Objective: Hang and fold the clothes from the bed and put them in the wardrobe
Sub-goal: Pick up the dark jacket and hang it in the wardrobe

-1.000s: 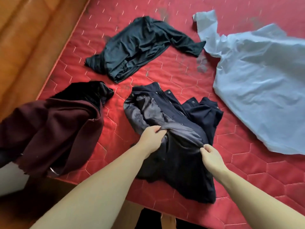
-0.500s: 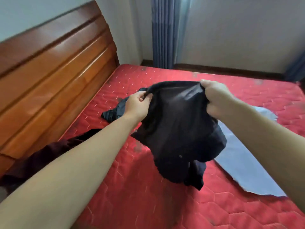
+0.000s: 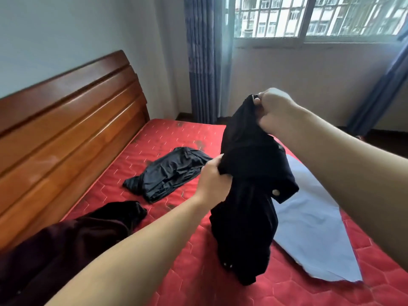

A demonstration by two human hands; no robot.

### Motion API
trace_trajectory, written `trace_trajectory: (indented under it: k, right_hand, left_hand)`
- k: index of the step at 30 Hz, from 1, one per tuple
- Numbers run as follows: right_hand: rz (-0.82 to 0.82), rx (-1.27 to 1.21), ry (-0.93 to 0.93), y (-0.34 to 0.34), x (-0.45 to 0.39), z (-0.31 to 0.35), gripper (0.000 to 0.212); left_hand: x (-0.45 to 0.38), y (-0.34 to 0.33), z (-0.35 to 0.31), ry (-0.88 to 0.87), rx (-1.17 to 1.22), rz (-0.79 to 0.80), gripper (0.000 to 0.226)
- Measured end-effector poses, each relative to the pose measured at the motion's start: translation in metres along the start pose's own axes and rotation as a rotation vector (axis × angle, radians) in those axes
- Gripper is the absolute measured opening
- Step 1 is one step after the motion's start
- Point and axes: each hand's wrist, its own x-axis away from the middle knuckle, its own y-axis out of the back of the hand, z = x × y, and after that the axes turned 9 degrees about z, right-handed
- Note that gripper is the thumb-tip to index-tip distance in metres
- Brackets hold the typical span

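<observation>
A dark navy buttoned jacket (image 3: 247,195) hangs in the air over the red mattress (image 3: 176,272), its lower end near the surface. My right hand (image 3: 276,111) grips its top edge up high. Lower down, my left hand (image 3: 212,180) grips a fold on the jacket's left side. On the mattress lie a dark green-black garment (image 3: 170,173) in the middle, a maroon garment (image 3: 66,246) at the near left, and a pale blue shirt (image 3: 313,228) on the right, partly hidden behind the jacket.
A wooden headboard (image 3: 66,129) runs along the bed's left side. Blue curtains (image 3: 201,62) hang beside a barred window (image 3: 309,16) on the far wall. Dark floor shows beyond the bed at the right.
The jacket went from lying on the mattress to hanging in the air. My right hand rose above my left, which shifted lower on the cloth. The view tilted up to the window.
</observation>
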Motion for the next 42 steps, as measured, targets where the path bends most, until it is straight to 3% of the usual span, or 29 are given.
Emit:
trace_trajectory:
  k: [1,3,7,10,12,15,16,18,23,26,28,30,34,37,39,40,42]
  right_hand:
    - [-0.001,-0.009,0.024,0.012,0.005,-0.002,0.029]
    - [0.058,0.201,-0.003,0.04,0.013,-0.005,0.015]
    - [0.309,0.717,-0.045,0.081,0.033,-0.03,0.065]
    - [0.472,1.018,-0.005,0.086,0.047,-0.058,0.099]
    - [0.477,1.221,0.1,0.084,0.047,-0.066,0.08]
    - [0.446,1.584,0.224,0.083,0.045,-0.04,0.015]
    - [0.434,1.698,0.234,0.085,0.046,-0.026,0.007]
    - [0.355,1.802,0.294,0.088,0.045,0.0,0.015]
    - [0.023,1.468,0.685,0.063,0.024,0.05,0.03]
    - [-0.108,1.235,0.646,0.059,0.013,0.051,0.036]
    - [-0.175,1.27,0.499,0.073,0.005,0.031,0.035]
    - [-0.173,1.364,0.372,0.085,0.012,-0.005,0.041]
    - [0.004,1.041,0.678,0.079,0.061,-0.102,0.024]
    - [0.122,0.918,0.384,0.072,0.085,-0.157,0.039]
    - [0.072,0.893,0.191,0.076,0.076,-0.166,0.022]
    - [0.056,0.888,0.15,0.08,0.072,-0.161,0.02]
    - [0.08,0.876,0.166,0.082,0.068,-0.142,0.04]
  left_hand:
    - [-0.006,-0.001,-0.004,-0.001,0.055,-0.023,0.012]
    - [-0.017,0.006,-0.016,0.034,0.119,-0.044,0.015]
    - [-0.042,0.025,-0.036,0.221,0.062,-0.051,0.018]
    - [-0.049,0.019,-0.054,0.251,0.0,0.02,0.018]
    - [-0.052,0.015,-0.071,0.2,-0.055,0.063,0.022]
    - [-0.053,0.034,-0.092,0.089,-0.202,0.153,0.019]
    - [-0.052,0.044,-0.093,0.054,-0.276,0.2,0.015]
    - [-0.046,0.059,-0.094,-0.011,-0.396,0.319,0.007]
    - [-0.03,0.05,-0.079,-0.022,-0.219,0.341,0.016]
    - [-0.016,0.045,-0.059,0.137,-0.124,0.417,0.009]
    - [-0.017,0.043,-0.059,0.19,0.057,0.399,0.016]
    - [-0.029,0.04,-0.071,0.204,0.205,0.257,0.018]
    - [-0.057,0.027,-0.094,0.358,0.399,-0.006,0.03]
    - [-0.07,0.016,-0.11,0.414,0.438,-0.016,0.036]
    - [-0.074,0.014,-0.122,0.408,0.41,-0.014,0.037]
    - [-0.076,0.017,-0.126,0.39,0.416,-0.04,0.036]
    - [-0.076,0.027,-0.128,0.344,0.52,-0.052,0.035]
